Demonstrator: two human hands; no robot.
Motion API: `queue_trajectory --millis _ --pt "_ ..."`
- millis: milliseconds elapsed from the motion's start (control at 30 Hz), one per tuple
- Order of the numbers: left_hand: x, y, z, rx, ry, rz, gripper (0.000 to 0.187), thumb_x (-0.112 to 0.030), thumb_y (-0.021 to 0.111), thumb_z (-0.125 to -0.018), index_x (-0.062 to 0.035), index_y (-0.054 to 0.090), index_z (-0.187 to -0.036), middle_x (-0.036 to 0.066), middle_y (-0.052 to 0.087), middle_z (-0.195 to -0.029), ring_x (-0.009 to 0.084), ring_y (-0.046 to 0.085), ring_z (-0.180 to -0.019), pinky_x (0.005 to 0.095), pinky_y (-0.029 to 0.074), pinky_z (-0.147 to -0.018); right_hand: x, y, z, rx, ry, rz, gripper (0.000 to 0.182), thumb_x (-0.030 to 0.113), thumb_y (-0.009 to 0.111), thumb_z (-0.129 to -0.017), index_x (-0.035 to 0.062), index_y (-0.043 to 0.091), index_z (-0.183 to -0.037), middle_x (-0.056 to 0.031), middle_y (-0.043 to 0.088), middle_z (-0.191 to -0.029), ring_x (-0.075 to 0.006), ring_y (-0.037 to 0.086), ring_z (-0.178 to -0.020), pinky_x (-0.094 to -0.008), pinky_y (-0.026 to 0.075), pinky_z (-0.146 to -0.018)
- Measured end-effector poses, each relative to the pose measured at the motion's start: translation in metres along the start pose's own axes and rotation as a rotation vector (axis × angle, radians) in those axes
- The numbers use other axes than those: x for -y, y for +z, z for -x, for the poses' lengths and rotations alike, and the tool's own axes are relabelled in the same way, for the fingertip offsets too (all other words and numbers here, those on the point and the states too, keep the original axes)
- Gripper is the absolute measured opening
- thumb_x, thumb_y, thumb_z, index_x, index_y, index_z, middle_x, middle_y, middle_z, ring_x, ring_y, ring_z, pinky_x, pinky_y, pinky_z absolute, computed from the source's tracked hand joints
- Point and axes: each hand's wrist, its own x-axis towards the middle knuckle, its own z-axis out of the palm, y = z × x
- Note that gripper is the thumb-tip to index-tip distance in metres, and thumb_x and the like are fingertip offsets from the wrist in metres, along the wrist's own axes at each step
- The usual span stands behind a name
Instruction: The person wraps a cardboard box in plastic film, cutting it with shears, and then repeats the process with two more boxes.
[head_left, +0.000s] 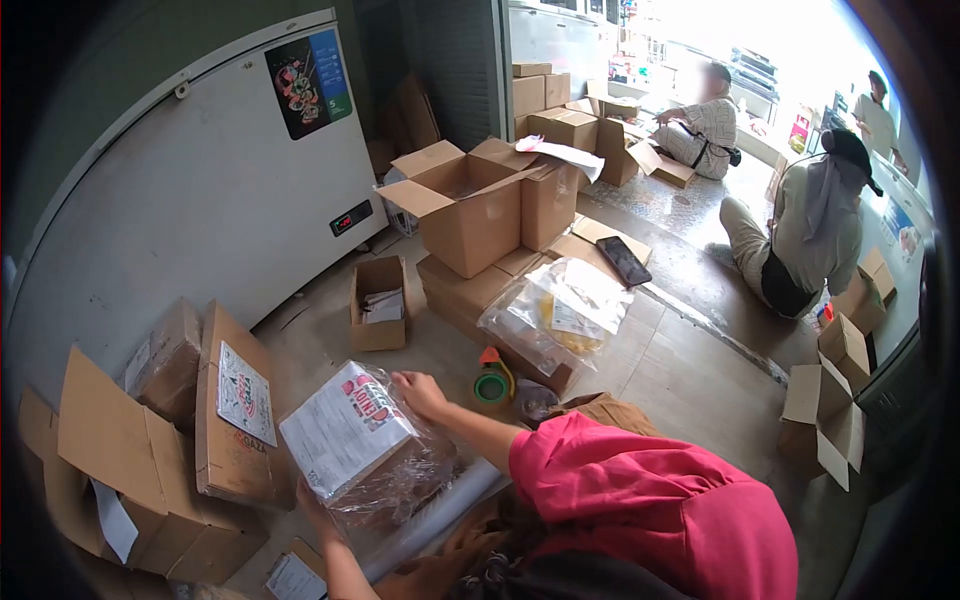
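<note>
A cardboard box wrapped in clear plastic is tilted in front of me, with a white printed label sheet on its upper face. My right hand grips the box's far right edge, fingers bent over the plastic. Low on its left side is my left hand, supporting it, with most of the fingers hidden behind the box. A long roll of clear stretch film lies by my lap, just under the box. Right of my right hand, a tape dispenser with green tape sits on the floor.
Open boxes stand at left below a white chest freezer. Ahead are a stacked open carton, a phone and plastic bags. A small box holds papers. Co-workers sit on the floor further off.
</note>
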Motion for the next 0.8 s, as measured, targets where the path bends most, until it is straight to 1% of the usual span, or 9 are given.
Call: queue_trajectory --millis 67,100,200,267,333,367,633,733,800 --pt "0.006 -0.002 -0.007 -0.027 -0.056 0.137 0.043 -0.035 0.034 -0.092 -0.0003 0.051 -0.111 0.007 0.054 -0.104 0.0145 0.052 -0.092 0.027 0.04 -0.079 0.002 0.009 0.01 -0.249 -0.161 0.117 0.04 0.042 0.04 -0.087 0.0043 0.055 -0.092 -0.021 0.059 -0.075 -0.0353 0.057 -0.076 -0.042 0.043 -0.073" --pt "-0.002 0.01 -0.001 0.05 -0.041 0.134 0.044 -0.037 0.034 -0.092 -0.0017 0.048 -0.115 0.007 0.052 -0.109 0.0154 0.051 -0.096 0.028 0.039 -0.082 0.004 0.005 0.009 -0.125 -0.048 0.189 0.036 0.04 0.04 -0.087 0.0095 0.05 -0.104 -0.0211 0.059 -0.091 -0.0363 0.055 -0.089 -0.0424 0.041 -0.08" --pt "-0.01 0.022 0.006 0.165 -0.057 0.118 0.046 -0.039 0.034 -0.092 -0.0033 0.046 -0.119 0.007 0.051 -0.113 0.0166 0.05 -0.1 0.0292 0.038 -0.086 -0.004 0.01 0.005 -0.313 -0.267 0.285 0.039 0.041 0.039 -0.087 0.0106 0.05 -0.11 -0.021 0.055 -0.103 -0.0392 0.05 -0.097 -0.0416 0.04 -0.084" --pt "0.001 0.013 0.01 0.148 -0.108 0.131 0.046 -0.039 0.034 -0.092 -0.0035 0.046 -0.119 0.007 0.051 -0.113 0.0168 0.05 -0.101 0.0295 0.037 -0.086 -0.021 0.019 -0.012 -0.31 -0.342 0.227 0.05 0.048 0.036 -0.087 0.0084 0.051 -0.114 -0.0172 0.051 -0.115 -0.0342 0.048 -0.104 -0.0386 0.038 -0.088" --pt "0.013 0.006 0.02 0.129 -0.161 0.148 0.047 -0.039 0.034 -0.091 -0.0036 0.046 -0.119 0.007 0.051 -0.114 0.017 0.05 -0.101 0.0298 0.037 -0.087 -0.016 0.01 -0.001 0.314 0.272 -0.384 0.063 0.056 0.033 -0.086 0.0032 0.052 -0.115 -0.0137 0.053 -0.114 -0.0242 0.051 -0.101 -0.0344 0.038 -0.087" --pt "0.014 0.005 0.025 0.124 -0.178 0.146 0.047 -0.039 0.035 -0.091 -0.0037 0.046 -0.119 0.007 0.051 -0.114 0.0171 0.049 -0.101 0.0299 0.037 -0.087 -0.01 0.004 0.005 0.381 0.313 -0.398 0.071 0.062 0.031 -0.084 0.0023 0.054 -0.113 -0.0111 0.052 -0.114 -0.0187 0.05 -0.101 -0.0317 0.037 -0.087" --pt "0.003 0.008 0.032 0.151 -0.24 0.154 0.048 -0.041 0.036 -0.091 -0.0044 0.046 -0.12 0.007 0.051 -0.115 0.018 0.049 -0.103 0.031 0.036 -0.089 -0.031 -0.004 0.021 0.487 0.327 -0.568 0.068 0.058 0.027 -0.087 0.0021 0.046 -0.121 -0.0127 0.048 -0.122 -0.0204 0.047 -0.108 -0.0317 0.034 -0.093" --pt "-0.011 0.0 0.026 0.106 -0.234 0.092 0.048 -0.041 0.037 -0.09 -0.0047 0.046 -0.12 0.007 0.051 -0.115 0.0183 0.049 -0.103 0.0315 0.035 -0.09 0.001 -0.021 0.029 0.226 0.302 -0.116 0.061 0.05 0.03 -0.089 0.0009 0.045 -0.121 -0.0152 0.044 -0.126 -0.0248 0.043 -0.114 -0.0342 0.032 -0.096" --pt "-0.03 -0.032 -0.008 -0.15 -0.018 -0.391 0.051 -0.044 0.041 -0.088 -0.0055 0.047 -0.12 0.007 0.051 -0.116 0.0187 0.048 -0.105 0.031 0.035 -0.09 0.052 -0.043 0.072 -0.143 -0.342 -0.069 0.048 0.037 0.039 -0.089 0.0025 0.044 -0.123 -0.0176 0.045 -0.125 -0.031 0.038 -0.119 -0.0356 0.029 -0.099"
